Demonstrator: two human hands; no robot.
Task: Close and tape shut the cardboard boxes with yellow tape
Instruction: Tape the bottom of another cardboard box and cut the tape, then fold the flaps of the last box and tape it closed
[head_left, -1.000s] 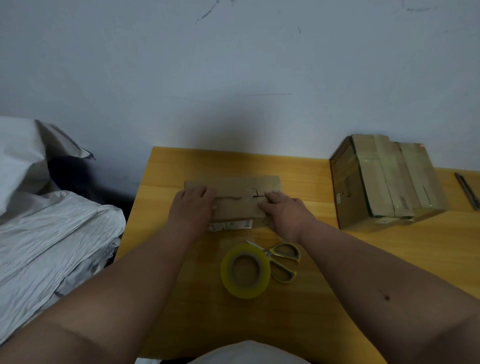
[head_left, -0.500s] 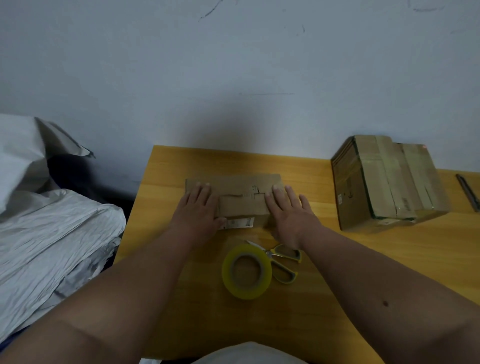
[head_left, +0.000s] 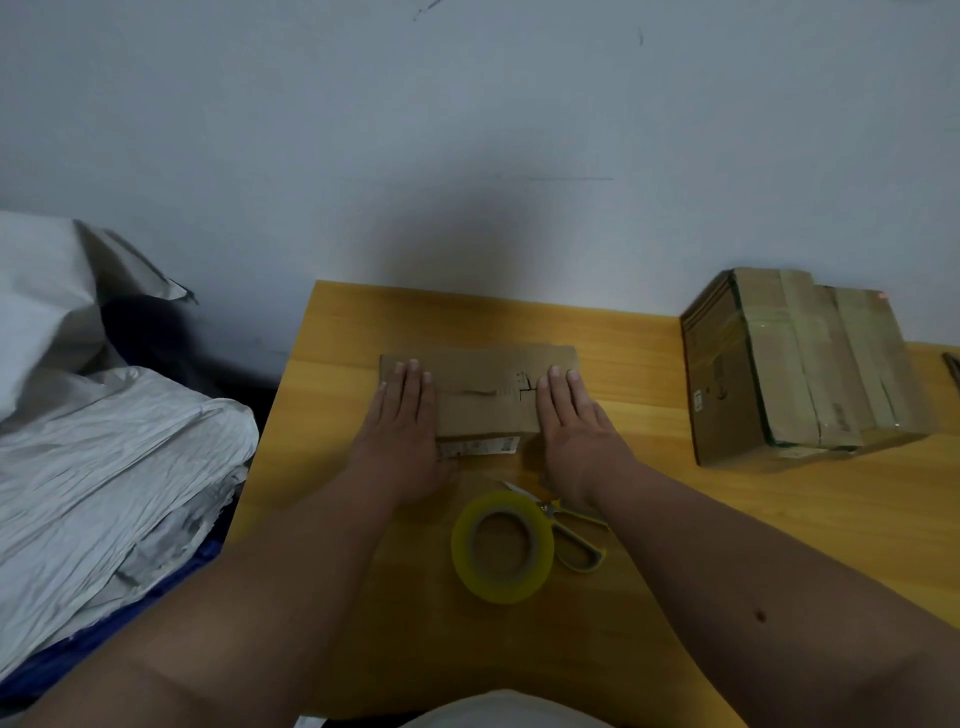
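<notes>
Since half a second ago our fingers have slid further up the lid and straightened; a second ago they were curled at the flaps' edges. Now our left hand (head_left: 402, 415) and right hand (head_left: 571, 415) lie flat, palms down, on the two ends of the small flat brown cardboard box (head_left: 485, 400), which sits mid-table near the wall. Neither grip closes round anything: the fingers are straight and together, pressing only.

We judge that we press like this to hold the top flaps level and shut along the seam between the hands, so tape can go on without the card springing up. The roll of yellow tape (head_left: 501, 545) stands just in front of the box, between our forearms, with the pale yellow-handled scissors (head_left: 566, 530) touching or just behind it. Both are within easy reach for the next step. The stack of larger cardboard boxes (head_left: 800, 364) at the right of the yellow wooden table (head_left: 649, 597) already carries glossy tape bands, so we take it for finished work set aside.

A white printed label (head_left: 480, 447) runs along the small box's near side, and another small one shows on the stack's side; the print on both is too small for us to read. Crumpled grey plastic sheeting (head_left: 104, 457) lies heaped to the left, off the table.
</notes>
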